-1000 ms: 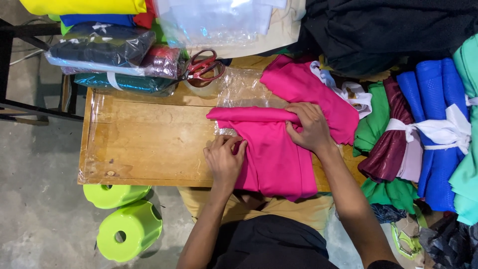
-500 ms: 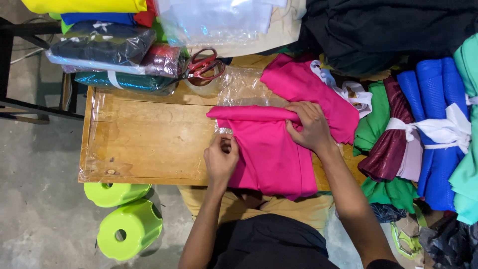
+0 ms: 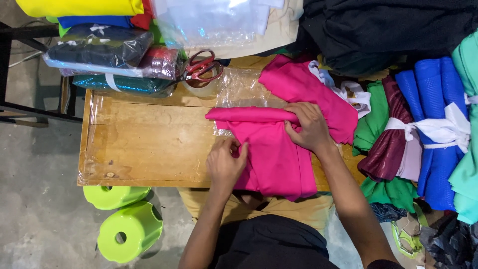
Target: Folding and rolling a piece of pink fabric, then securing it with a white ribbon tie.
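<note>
wooden table (image 3: 144,144) under pink cloth (image 3: 274,154)

Pink cloth (image 3: 271,149) lay folded flat on tabletop (image 3: 144,144), top edge rolled, near edge hanging over the front, partly over clear plastic (image 3: 241,89).

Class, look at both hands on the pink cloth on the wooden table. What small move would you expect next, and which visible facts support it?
Probably the left hand pushes its edge of the pink cloth inward to finish the fold. The right hand already pins the rolled top edge, the left fingers pinch the side edge, and the cloth's lower end hangs over the table edge.
</note>
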